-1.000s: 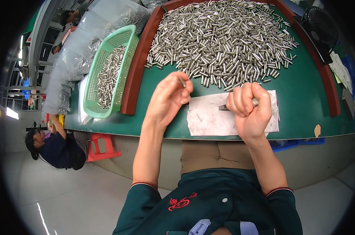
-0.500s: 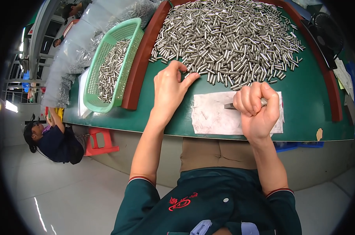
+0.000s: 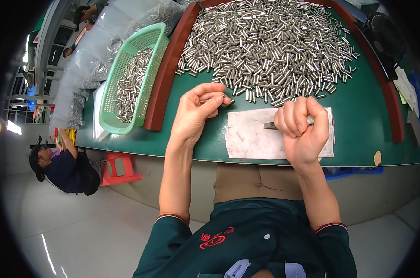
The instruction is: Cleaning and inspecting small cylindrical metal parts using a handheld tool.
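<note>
Left hand (image 3: 193, 110): grip narrow, pinching metal pin (image 3: 231, 102), near side of pile (image 3: 270, 51)
Right hand (image 3: 303, 132): grip wrapped round grey metal tool (image 3: 269, 125), above white cloth (image 3: 249, 140)
Pile: loose pins on green bench (image 3: 358, 120), right of green basket (image 3: 153, 76)

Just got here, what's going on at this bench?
A person's left hand pinches a small cylindrical metal pin near a big pile of similar pins on the green tabletop. The right hand grips a metal tool, mostly hidden, over a stained white sheet. A green perforated basket at left holds more pins.
</note>
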`<state>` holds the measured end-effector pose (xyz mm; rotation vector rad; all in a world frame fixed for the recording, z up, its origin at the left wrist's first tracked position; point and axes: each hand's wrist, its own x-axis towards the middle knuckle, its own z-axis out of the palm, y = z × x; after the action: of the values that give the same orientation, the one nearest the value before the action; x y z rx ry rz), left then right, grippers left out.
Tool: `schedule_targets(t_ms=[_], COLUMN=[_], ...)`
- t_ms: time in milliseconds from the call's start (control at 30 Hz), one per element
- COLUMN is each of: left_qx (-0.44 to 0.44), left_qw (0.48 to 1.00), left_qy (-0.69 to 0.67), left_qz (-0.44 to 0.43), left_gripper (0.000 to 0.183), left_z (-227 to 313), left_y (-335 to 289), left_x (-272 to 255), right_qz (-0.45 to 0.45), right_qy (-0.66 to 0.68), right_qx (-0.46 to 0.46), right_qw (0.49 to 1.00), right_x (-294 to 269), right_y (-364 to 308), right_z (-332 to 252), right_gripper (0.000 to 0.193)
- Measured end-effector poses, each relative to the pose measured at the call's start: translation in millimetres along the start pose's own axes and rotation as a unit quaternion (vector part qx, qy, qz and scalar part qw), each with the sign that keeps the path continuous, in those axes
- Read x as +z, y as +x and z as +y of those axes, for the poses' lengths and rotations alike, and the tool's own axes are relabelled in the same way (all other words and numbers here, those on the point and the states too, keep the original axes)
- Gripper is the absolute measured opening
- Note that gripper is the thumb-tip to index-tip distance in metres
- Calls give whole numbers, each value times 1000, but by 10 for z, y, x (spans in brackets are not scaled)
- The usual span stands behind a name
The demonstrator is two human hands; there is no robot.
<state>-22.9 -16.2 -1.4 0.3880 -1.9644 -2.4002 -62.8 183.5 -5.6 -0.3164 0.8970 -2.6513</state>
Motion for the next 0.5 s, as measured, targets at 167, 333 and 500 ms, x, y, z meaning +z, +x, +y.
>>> schedule_targets(t_ms=[167, 333, 500], left_qx=[6, 4, -1], left_qw=[998, 997, 998], left_qy=[-57, -66, -59], left_qz=[-38, -36, -37], left_gripper=[16, 17, 18], left_z=[-48, -45, -36], left_y=[23, 26, 30], left_x=[-95, -94, -79], right_qz=[0, 4, 5], right_qy=[6, 8, 8], right_qx=[4, 4, 2], right_qw=[1000, 1000, 1000], right_x=[-12, 1, -13], right_y=[-7, -5, -6], right_z=[14, 9, 3], right_gripper=[38, 39, 39])
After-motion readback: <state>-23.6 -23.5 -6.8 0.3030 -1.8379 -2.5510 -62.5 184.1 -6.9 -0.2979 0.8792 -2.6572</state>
